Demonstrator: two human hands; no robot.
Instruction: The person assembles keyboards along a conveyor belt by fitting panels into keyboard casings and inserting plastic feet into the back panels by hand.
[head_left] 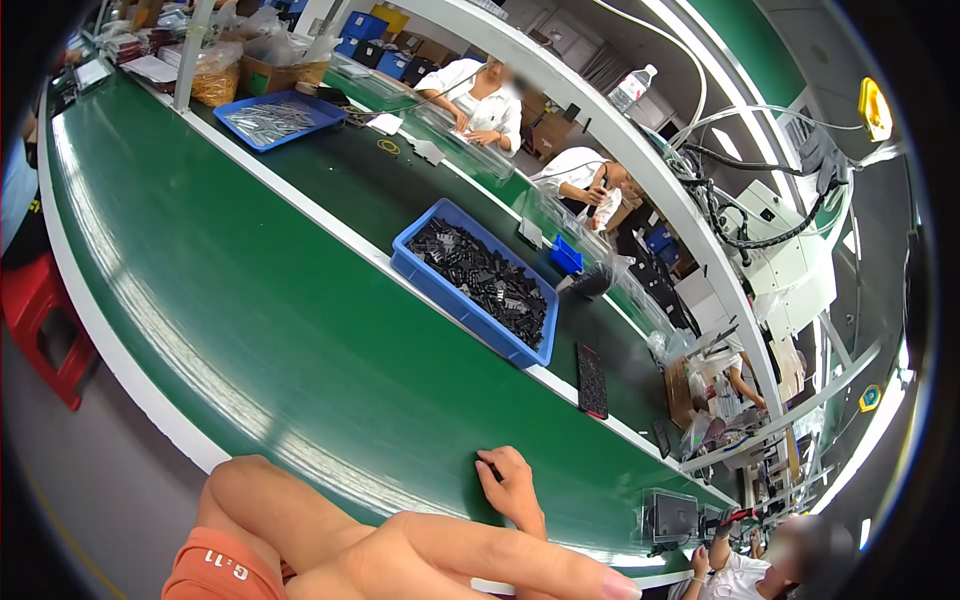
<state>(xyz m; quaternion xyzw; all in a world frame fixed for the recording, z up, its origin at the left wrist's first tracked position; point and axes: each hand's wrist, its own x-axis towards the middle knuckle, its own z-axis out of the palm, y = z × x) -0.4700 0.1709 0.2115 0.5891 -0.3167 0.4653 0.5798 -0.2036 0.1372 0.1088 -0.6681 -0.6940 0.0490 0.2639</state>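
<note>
My left hand [430,555] is large and close to the camera at the bottom, one finger stretched to the right; the rest of it is cut off by the frame edge. Nothing shows in it. Behind it, my right hand [510,485] is at the green work surface [300,330], its fingers curled together. Something small and dark shows at its fingertips, too small to name. Beyond the hands, a blue tray [470,318] holds many black parts [480,275], touched by neither hand.
A second blue tray [262,140] holds silvery parts at the far left. A black tray [591,380] lies right of the large one. Co-workers [480,100] sit across the bench; another person [745,575] is at the lower right. A red stool [45,320] stands left.
</note>
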